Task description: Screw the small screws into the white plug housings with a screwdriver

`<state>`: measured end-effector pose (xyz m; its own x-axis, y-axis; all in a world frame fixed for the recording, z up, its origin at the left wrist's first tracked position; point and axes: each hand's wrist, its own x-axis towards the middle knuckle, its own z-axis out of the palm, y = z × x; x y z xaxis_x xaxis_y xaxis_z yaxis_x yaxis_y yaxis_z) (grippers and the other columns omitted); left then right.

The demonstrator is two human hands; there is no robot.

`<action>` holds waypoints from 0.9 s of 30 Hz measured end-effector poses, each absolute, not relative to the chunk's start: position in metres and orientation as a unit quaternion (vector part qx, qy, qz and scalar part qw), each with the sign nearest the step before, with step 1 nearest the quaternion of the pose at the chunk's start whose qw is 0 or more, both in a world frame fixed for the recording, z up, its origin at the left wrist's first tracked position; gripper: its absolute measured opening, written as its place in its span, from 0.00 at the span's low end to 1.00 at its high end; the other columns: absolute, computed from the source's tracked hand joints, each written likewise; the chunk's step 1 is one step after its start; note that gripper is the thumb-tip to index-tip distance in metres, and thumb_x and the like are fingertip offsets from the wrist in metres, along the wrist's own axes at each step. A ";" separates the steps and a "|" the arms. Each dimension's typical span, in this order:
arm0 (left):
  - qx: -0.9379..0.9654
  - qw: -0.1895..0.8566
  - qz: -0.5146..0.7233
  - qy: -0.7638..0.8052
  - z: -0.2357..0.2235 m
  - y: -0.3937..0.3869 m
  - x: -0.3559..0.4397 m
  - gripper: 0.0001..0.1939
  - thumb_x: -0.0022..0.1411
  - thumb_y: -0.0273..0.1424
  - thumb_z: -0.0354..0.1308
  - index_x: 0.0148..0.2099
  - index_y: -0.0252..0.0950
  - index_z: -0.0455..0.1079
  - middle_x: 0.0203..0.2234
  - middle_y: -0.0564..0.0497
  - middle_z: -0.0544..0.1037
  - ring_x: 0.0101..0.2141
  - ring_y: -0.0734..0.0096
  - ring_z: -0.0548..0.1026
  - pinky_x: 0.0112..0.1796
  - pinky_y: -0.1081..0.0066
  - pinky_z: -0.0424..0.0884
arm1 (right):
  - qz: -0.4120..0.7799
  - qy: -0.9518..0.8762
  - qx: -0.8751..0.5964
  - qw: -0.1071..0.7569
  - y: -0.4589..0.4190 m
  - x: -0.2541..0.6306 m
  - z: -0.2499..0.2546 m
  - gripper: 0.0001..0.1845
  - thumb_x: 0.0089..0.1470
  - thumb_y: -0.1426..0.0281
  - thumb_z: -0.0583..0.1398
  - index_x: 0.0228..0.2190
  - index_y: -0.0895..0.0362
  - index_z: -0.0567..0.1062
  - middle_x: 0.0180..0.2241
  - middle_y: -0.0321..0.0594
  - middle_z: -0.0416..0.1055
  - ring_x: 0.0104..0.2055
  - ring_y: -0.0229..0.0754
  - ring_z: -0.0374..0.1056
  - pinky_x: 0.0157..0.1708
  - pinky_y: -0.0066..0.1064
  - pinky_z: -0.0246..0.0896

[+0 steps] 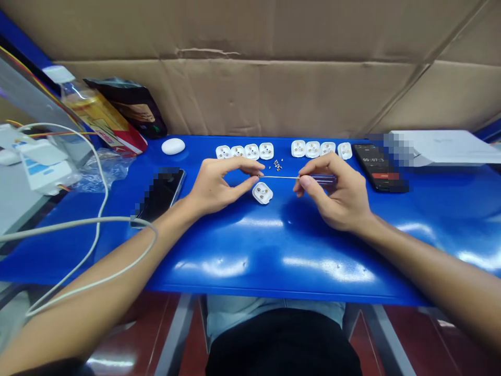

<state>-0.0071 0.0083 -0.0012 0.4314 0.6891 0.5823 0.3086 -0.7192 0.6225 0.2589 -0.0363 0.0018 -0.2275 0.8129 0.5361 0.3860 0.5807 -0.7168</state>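
My right hand [332, 193] is shut on a screwdriver [319, 179] with a dark blue handle, its thin steel shaft pointing left. The shaft's tip reaches the fingertips of my left hand [217, 185], whose thumb and forefinger form a near pinch; anything tiny between them is too small to tell. Just below the tip lies a white plastic plug body [262, 192] with metal contacts. Behind my hands is a small heap of tiny metal screws [277, 165]. Farther back stand two rows of similar plug bodies [251, 151] [312, 149].
The blue table [274, 261] holds a black phone [160, 196] left of my left hand and a black digital timer [378, 167] to the right. A white cable [99, 177] crosses my left forearm. Corrugated cardboard [254, 89] stands behind the table.
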 end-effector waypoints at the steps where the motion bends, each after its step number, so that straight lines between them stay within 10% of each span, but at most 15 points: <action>1: 0.820 0.214 0.435 0.304 -0.002 0.009 -0.007 0.11 0.67 0.30 0.68 0.50 0.37 0.83 0.41 0.48 0.88 0.41 0.62 0.86 0.49 0.64 0.80 | 0.220 -0.752 -0.399 0.476 -0.037 0.259 0.002 0.05 0.67 0.63 0.64 0.41 0.49 0.74 0.32 0.38 0.79 0.31 0.44 0.78 0.35 0.40 0.77; 12: 0.835 0.193 0.420 0.299 -0.003 0.012 -0.009 0.13 0.65 0.30 0.70 0.52 0.35 0.82 0.43 0.46 0.87 0.42 0.65 0.85 0.49 0.68 0.79 | 0.180 -0.770 -0.383 0.477 -0.033 0.260 0.001 0.02 0.66 0.68 0.63 0.40 0.51 0.74 0.33 0.38 0.80 0.30 0.42 0.77 0.35 0.38 0.78; 19: 0.884 0.217 0.278 0.305 -0.005 0.019 -0.015 0.34 0.58 0.41 0.77 0.63 0.37 0.76 0.53 0.45 0.84 0.47 0.60 0.83 0.50 0.65 0.77 | 0.058 -0.809 -0.376 0.447 -0.031 0.266 0.005 0.06 0.58 0.73 0.64 0.33 0.49 0.74 0.28 0.34 0.80 0.27 0.42 0.76 0.28 0.35 0.75; 27: 0.879 0.237 0.250 0.330 -0.010 0.017 -0.010 0.24 0.62 0.42 0.74 0.56 0.36 0.81 0.46 0.46 0.87 0.43 0.61 0.83 0.45 0.68 0.75 | -0.023 -0.841 -0.354 0.408 -0.030 0.270 0.000 0.07 0.55 0.75 0.63 0.34 0.50 0.73 0.27 0.31 0.79 0.24 0.40 0.75 0.24 0.31 0.69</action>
